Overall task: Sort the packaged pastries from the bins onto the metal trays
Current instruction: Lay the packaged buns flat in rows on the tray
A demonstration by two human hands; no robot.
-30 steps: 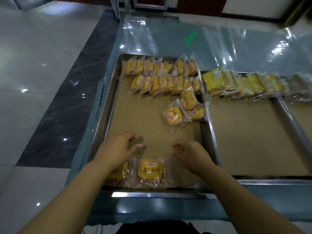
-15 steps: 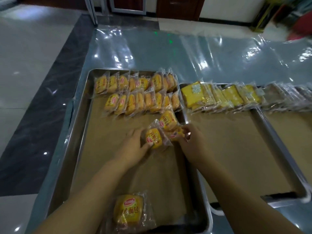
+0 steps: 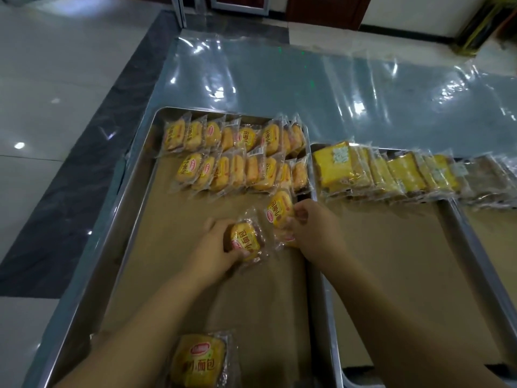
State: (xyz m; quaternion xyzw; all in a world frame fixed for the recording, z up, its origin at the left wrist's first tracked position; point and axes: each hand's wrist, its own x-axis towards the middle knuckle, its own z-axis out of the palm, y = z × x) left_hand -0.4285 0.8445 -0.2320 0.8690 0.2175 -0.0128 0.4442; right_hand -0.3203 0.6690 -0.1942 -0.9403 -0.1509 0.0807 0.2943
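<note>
On the left tray [image 3: 131, 177], the left hand [image 3: 215, 245] grips a wrapped bun [image 3: 246, 242]. The right hand [image 3: 316, 228] pinches a second bun [image 3: 279, 210] by the tray's right wall. Rows of buns [image 3: 237, 155] crowd the far end. A loose bun [image 3: 201, 359] lies near the front. Cake slices [image 3: 377, 172] line the right tray [image 3: 391, 261] on the bench [image 3: 279, 79].

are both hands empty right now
No, the left hand grips one round pastry packet and the right hand pinches a second packet over the left tray.
</note>
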